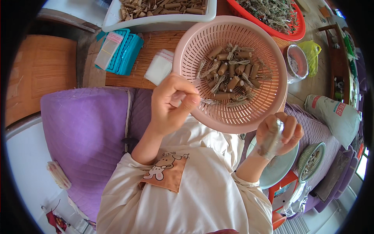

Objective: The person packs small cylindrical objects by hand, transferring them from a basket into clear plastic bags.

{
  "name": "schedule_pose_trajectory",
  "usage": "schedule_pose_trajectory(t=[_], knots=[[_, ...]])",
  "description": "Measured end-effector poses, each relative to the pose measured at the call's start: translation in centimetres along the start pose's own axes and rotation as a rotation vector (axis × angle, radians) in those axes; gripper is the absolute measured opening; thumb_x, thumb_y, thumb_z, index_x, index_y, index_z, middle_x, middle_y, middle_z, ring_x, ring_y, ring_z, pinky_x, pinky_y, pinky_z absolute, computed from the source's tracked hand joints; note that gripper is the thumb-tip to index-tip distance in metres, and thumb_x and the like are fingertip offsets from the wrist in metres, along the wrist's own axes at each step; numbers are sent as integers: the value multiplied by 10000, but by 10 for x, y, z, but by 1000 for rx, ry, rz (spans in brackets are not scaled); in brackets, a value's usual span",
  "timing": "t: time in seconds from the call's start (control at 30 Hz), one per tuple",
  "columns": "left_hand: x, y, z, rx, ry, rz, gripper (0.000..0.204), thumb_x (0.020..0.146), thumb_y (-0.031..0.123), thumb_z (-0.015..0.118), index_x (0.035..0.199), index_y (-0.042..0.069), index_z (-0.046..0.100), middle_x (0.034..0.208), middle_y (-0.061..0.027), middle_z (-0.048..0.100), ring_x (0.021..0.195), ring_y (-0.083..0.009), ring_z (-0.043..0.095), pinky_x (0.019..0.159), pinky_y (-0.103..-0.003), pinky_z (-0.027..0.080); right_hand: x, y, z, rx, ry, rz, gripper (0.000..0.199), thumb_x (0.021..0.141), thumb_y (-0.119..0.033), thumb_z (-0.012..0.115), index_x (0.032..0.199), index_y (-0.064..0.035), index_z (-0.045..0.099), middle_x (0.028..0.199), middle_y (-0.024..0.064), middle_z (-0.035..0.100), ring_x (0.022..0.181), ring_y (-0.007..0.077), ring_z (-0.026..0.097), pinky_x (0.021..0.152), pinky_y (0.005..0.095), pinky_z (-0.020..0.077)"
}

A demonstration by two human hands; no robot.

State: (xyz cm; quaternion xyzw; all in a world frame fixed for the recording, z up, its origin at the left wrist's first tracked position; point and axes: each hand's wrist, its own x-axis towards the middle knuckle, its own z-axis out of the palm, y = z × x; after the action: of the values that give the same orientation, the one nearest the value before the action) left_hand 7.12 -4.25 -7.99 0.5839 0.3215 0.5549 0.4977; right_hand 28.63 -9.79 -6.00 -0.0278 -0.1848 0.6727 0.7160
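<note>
My left hand (173, 104) is at the near left rim of a pink slotted plastic basket (187, 46), thumb and forefinger pinched together. A thin pale wisp shows at the fingertips; I cannot tell whether they hold it or it lies in the basket. Short brown cardboard-like tubes (233, 83) and small bundles of dried grey-green stems (240, 100) lie heaped in the basket. To its near right, my right hand (290, 130) is curled around a small clear plastic bag (274, 140). The bag's contents are blurred.
Behind the basket stand a white tub (163, 21) of brown pieces and a red basket (300, 29) of dried stems. Clear bags (159, 67) and a teal box (130, 52) sit on the wooden table. A pale green basin (282, 171) and green basket (321, 150) are at right.
</note>
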Motion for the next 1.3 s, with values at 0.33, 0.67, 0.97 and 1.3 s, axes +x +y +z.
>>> schedule_pose_trajectory(t=[0.33, 0.67, 0.97, 1.3], knots=[[11, 18, 37, 27, -574, -365, 517, 817, 491, 520, 823, -23, 565, 686, -84, 531, 614, -155, 515, 542, -264, 389, 2, 19, 7, -953, -82, 8, 199, 715, -124, 513, 570, 8, 546, 550, 79, 502, 485, 157, 421, 470, 272, 300], [5, 8, 3, 123, -569, -156, 213, 807, 216, 598, 766, 8, 583, 675, -70, 581, 623, -173, 577, 554, -278, 427, -22, -37, -11, -748, 500, -175, 91, 799, -128, 501, 762, -60, 452, 643, 22, 457, 518, 141, 467, 432, 216, 361], [5, -34, -106, 919, 132, -254, 155, 885, 129, 456, 842, 15, 552, 740, -99, 592, 702, -194, 577, 623, -293, 439, -100, -181, -69, -2491, 767, 1031, 311, 822, -125, 467, 1130, -90, 489, 744, 165, 554, 605, 257, 567, 551, 348, 450], [1, -46, -67, 489, 184, -166, 99, 871, 51, 477, 883, -12, 552, 787, -84, 602, 708, -132, 596, 627, -251, 455, 68, 9, -34, -2541, -801, 128, 279, 745, -30, 530, 1022, -48, 559, 989, 107, 542, 953, 267, 514, 802, 349, 428]])
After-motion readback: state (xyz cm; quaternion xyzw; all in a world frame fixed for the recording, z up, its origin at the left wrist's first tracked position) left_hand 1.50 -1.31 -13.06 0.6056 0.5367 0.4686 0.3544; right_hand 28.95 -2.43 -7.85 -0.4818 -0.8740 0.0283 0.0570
